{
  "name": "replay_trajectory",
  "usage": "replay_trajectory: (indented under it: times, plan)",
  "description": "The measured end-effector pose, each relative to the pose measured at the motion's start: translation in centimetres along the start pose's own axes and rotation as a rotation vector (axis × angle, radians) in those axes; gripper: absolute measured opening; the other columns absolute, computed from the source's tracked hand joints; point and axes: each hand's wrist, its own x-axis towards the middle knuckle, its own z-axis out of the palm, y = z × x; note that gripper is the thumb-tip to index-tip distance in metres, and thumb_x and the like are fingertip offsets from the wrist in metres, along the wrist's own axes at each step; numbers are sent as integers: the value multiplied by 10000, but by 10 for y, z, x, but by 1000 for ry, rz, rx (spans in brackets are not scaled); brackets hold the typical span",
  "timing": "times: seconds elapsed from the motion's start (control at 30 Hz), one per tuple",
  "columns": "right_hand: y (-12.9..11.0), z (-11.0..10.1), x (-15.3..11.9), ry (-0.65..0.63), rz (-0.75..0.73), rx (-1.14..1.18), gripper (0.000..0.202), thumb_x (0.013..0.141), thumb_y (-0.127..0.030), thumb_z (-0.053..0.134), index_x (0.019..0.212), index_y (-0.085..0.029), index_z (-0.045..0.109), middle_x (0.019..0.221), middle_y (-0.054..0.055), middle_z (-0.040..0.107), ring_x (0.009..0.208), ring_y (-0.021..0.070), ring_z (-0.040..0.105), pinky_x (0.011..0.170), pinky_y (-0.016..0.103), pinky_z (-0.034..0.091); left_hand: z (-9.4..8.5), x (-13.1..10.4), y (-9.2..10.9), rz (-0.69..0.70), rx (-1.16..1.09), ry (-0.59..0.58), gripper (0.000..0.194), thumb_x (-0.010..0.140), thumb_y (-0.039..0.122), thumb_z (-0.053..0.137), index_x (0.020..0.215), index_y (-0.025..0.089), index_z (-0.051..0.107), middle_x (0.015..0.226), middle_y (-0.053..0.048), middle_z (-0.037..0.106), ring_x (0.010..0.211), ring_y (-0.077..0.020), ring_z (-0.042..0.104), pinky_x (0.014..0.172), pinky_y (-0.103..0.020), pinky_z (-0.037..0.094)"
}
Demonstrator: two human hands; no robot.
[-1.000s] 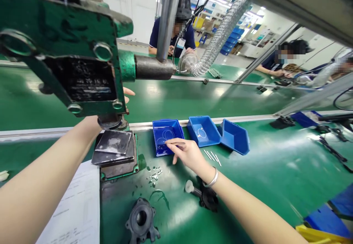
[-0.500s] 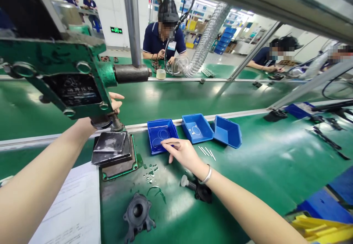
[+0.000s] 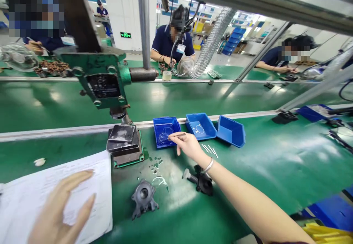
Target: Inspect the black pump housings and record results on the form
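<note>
My left hand [image 3: 64,207], blurred, hovers over the white papers [image 3: 99,185] at the lower left, fingers apart and holding nothing. Thumb and fingers of my right hand [image 3: 187,144] are pinched round a thin dark tool [image 3: 179,135] at the right edge of the dark blue tray [image 3: 156,135]. Thin clear rings [image 3: 167,130] lie in that tray. Below it, a dark metal housing [image 3: 144,193] rests on the green bench. A black part with a pale knob [image 3: 204,184] lies under my right wrist.
A green press [image 3: 102,78] stands left, over a metal block [image 3: 122,137]. Two lighter blue bins [image 3: 200,126] [image 3: 231,131] sit right of the tray, with several white sticks [image 3: 210,150] in front. Other people work across the bench.
My left hand has come back from behind the press to above the papers. The view has shifted, showing more of the left side. My right hand stays at the tray.
</note>
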Motion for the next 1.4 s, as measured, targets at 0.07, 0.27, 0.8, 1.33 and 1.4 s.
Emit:
replay_trajectory:
  times: [0.07,0.27,0.8,1.33,1.4]
  plan:
    - [-4,-6,2,8,14,8,489,876,-435,629,448,-198,629,776,77,765,811,225,737,670,276,555,15,-19,29,5,-69,-69,595,789,371,583,1356,464,428,1246,-43,606,1131,-365,603,892,-566,559]
    - [-52,-16,-44,21,-5,31,313,913,-464,602,904,-207,780,500,3,663,358,148,548,433,296,491,31,-34,67,86,-132,-173,619,866,348,620,1423,281,360,1442,-122,465,1339,-310,454,1092,-515,446]
    - [-54,31,-121,-421,-453,34,367,939,-105,575,1226,-320,654,1161,-9,726,1020,159,716,902,249,606,51,-34,76,529,91,-208,560,923,249,585,1437,131,397,1455,-99,502,1432,-270,340,1202,-501,254]
    - [-51,30,-116,-269,-383,141,255,879,-61,632,1026,-239,741,1029,29,764,666,135,737,773,264,638,57,-35,78,554,106,-105,473,888,209,645,1325,65,532,1373,-129,579,1359,-265,451,1211,-475,233]
    - [-48,27,-119,-172,-345,115,289,883,-42,614,1033,-257,735,1043,20,758,505,89,671,758,276,636,55,-35,80,550,101,-115,482,893,228,640,1336,74,526,1398,-121,559,1370,-265,437,1220,-476,208]
